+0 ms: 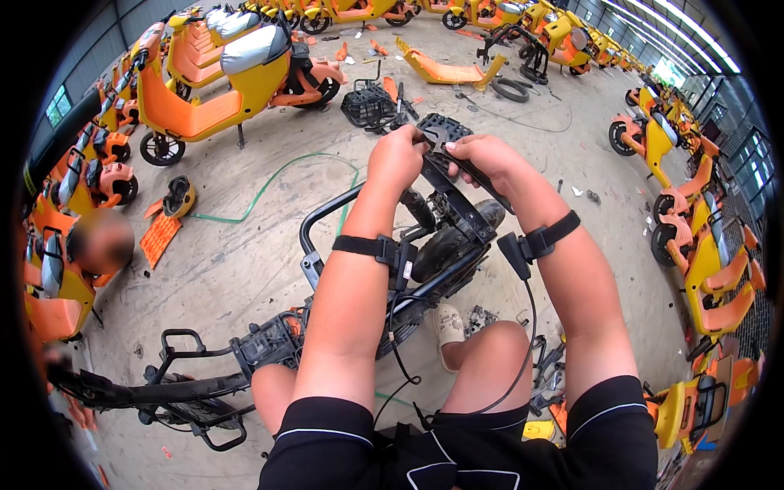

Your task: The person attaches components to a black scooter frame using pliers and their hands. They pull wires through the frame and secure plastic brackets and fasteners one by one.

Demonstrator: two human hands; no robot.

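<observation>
My right hand (483,162) is closed around a dark-handled wrench (438,135), whose grey open jaw points up and left. Beside that jaw, my left hand (397,157) has its fingertips pinched together; whatever they grip is hidden. Both hands are at the far end of a stripped black scooter frame (452,202), above its rear wheel (437,255). The frame stretches from there toward the lower left, where its front wheel (214,412) shows. My forearms cover part of its middle.
A yellow and orange scooter (237,91) stands at far left, and rows of others line both sides. A helmet (179,197), a green strap (269,181), a black basket (367,106), a loose tyre (510,90) and an orange panel (441,69) lie on the floor.
</observation>
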